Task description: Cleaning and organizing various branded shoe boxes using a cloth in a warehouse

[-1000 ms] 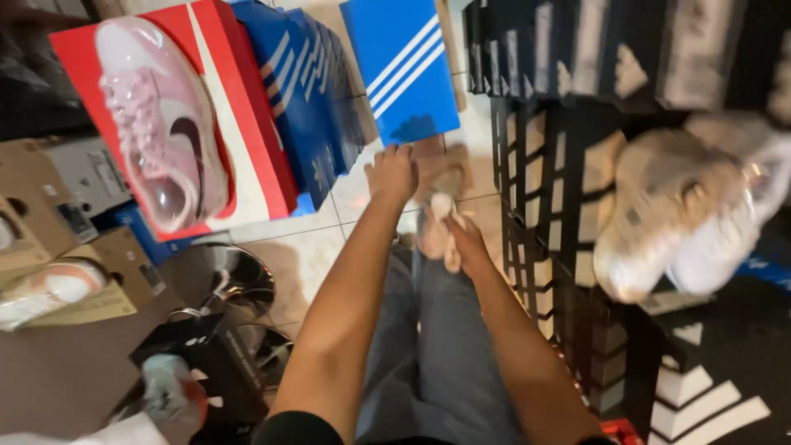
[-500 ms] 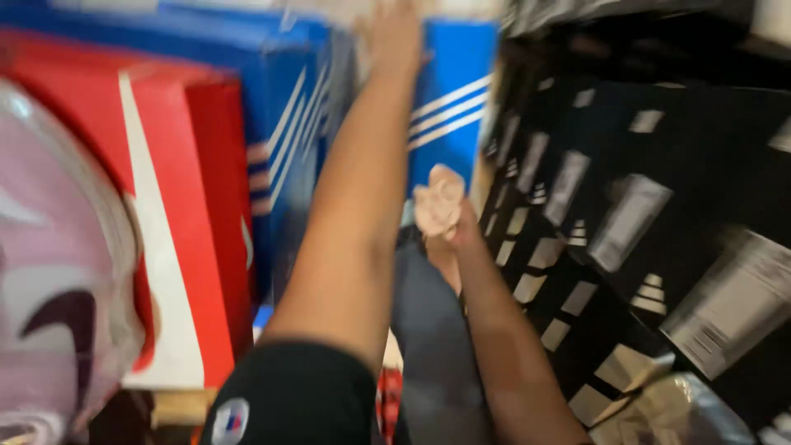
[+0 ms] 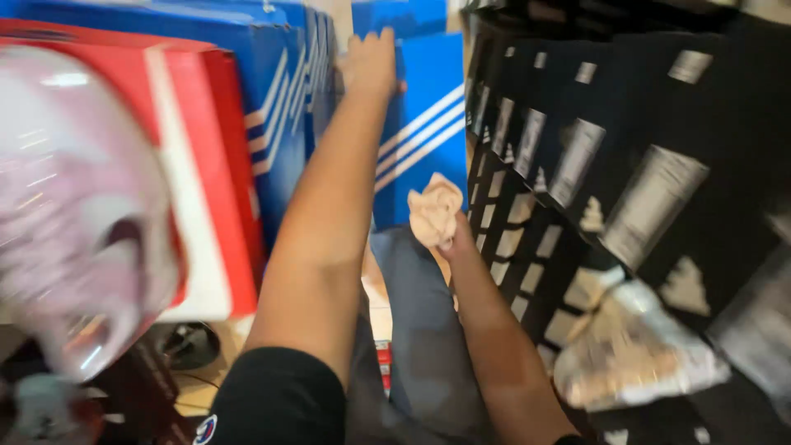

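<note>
My left hand (image 3: 371,62) reaches far forward and rests its fingers on the top edge of a blue shoe box with white stripes (image 3: 424,136). My right hand (image 3: 451,239) is lower, closed around a crumpled ball of beige paper (image 3: 435,208), close to the stack of black shoe boxes (image 3: 593,165) on the right. My legs in grey trousers (image 3: 428,346) show below between the arms.
Several blue boxes (image 3: 280,91) stand at the left, with a red and white box (image 3: 214,189) in front of them. A blurred pink shoe (image 3: 74,214) fills the left edge. A pale shoe (image 3: 634,354) lies on the black boxes at lower right.
The view has swung closer to the boxes. My left hand has stretched forward from the floor area to the blue box. The right hand still grips the paper ball.
</note>
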